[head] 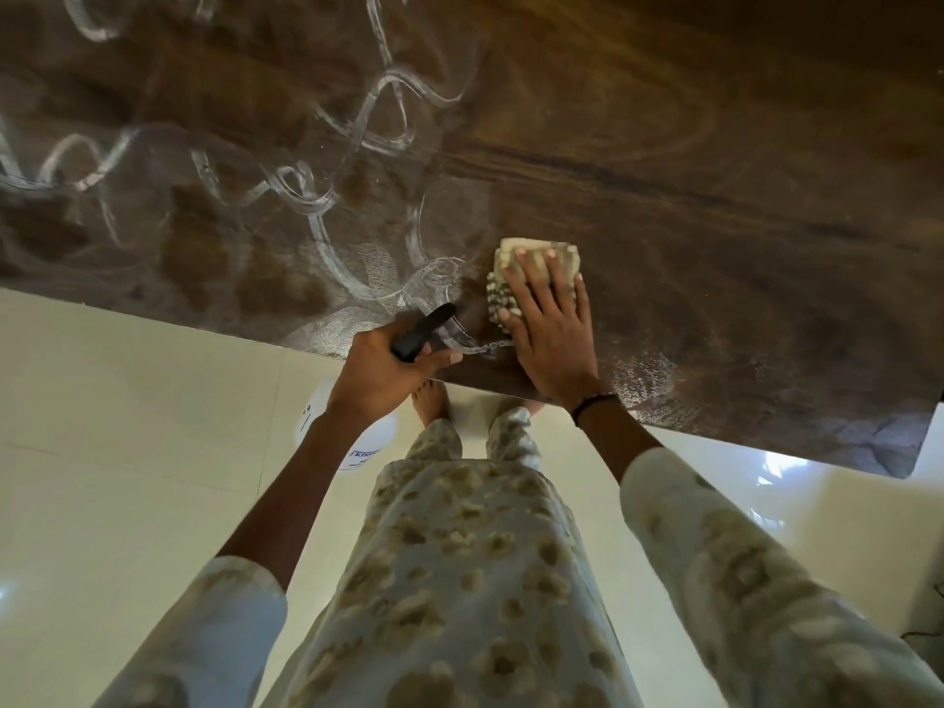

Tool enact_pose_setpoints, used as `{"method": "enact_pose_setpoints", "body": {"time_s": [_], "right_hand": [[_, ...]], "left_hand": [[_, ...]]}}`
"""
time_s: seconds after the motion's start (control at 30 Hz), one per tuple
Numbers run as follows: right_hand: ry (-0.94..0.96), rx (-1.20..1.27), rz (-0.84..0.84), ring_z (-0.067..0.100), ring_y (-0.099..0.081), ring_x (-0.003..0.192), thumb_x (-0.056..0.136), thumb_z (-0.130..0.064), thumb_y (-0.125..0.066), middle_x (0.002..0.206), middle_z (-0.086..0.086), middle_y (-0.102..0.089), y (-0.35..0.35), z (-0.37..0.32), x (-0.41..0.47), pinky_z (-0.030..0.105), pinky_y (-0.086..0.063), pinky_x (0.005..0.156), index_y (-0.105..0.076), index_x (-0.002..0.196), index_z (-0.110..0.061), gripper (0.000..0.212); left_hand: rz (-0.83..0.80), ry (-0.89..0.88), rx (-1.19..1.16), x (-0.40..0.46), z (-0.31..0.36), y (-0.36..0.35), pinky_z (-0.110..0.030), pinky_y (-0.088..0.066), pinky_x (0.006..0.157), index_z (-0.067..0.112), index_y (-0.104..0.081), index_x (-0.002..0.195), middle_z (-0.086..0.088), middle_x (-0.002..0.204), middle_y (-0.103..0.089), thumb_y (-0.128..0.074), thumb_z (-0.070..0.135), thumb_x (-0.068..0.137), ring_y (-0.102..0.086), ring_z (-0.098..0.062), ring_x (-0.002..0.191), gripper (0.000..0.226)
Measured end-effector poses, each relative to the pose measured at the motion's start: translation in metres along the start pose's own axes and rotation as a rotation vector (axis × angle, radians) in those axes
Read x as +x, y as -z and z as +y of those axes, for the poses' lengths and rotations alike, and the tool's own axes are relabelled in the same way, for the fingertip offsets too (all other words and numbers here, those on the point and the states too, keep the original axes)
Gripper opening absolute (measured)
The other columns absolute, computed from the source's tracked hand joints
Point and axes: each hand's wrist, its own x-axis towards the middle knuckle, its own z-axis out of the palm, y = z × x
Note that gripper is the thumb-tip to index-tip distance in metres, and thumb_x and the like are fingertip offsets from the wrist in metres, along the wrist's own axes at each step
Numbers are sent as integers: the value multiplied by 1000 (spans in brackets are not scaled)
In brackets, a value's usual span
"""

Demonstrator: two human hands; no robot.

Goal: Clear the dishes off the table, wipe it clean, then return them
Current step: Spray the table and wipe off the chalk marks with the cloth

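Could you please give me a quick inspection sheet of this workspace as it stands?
Surface: dark wooden table, no dishes in view; looping wet streaks cover its left part, the right part looks plain.
Job's things: folded cloth flat on the table near its front edge; spray bottle with black trigger held below the table edge.
Clutter: nothing seen.
Grips: right hand presses flat on the cloth, fingers straight; left hand grips the spray bottle's trigger head.
Cables: a dark cord at the far right edge, too small to tell.
Surroundings: glossy cream floor tiles; person stands barefoot at the table.
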Motion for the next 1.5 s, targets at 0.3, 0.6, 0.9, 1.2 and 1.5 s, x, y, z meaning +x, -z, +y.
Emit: {"method": "enact_pose_setpoints", "body": {"time_s": [0.3,0.6,0.9,1.2,1.5], "right_hand": [[314,-151,-89,21,-13,148,99,-39,-38,159,-3,-20,-24,13,-76,46,-17,118,-21,152,-27,57],[55,-49,3,25,-13,147,97,-37,-33,158,1,-24,-11,-26,6,47,-7,118,-23,150,-27,55],[387,-140,-68,22,-17,147,99,-39,-33,158,-2,-24,-31,-28,-61,46,-18,118,-20,152,-27,55],[109,-73,-45,21,-12,148,101,-40,-25,158,-4,-22,-25,-15,-54,46,-10,120,-22,151,-26,52],[114,-77,-22,23,-12,148,100,-37,-29,158,0,-24,-26,-20,-42,46,-9,119,-21,151,-24,52]], "left_hand": [[47,52,-101,3,1,17,-15,-44,61,6,-68,82,1,66,-63,-81,35,68,-54,-4,57,35],[53,39,-118,6,-7,33,-16,-47,65,6,-68,81,0,68,-64,-82,35,68,-56,-7,61,35],[16,17,-58,-4,-23,39,-17,-49,68,18,-70,100,2,73,-69,-81,38,67,-61,-2,63,40],[11,-20,126,-31,-57,45,-43,-49,59,10,-61,71,-6,57,-61,-74,64,61,-51,-26,51,56],[116,65,107,-46,-76,56,-38,-47,54,11,-57,68,-6,55,-57,-72,59,59,-48,-26,49,51]]}}
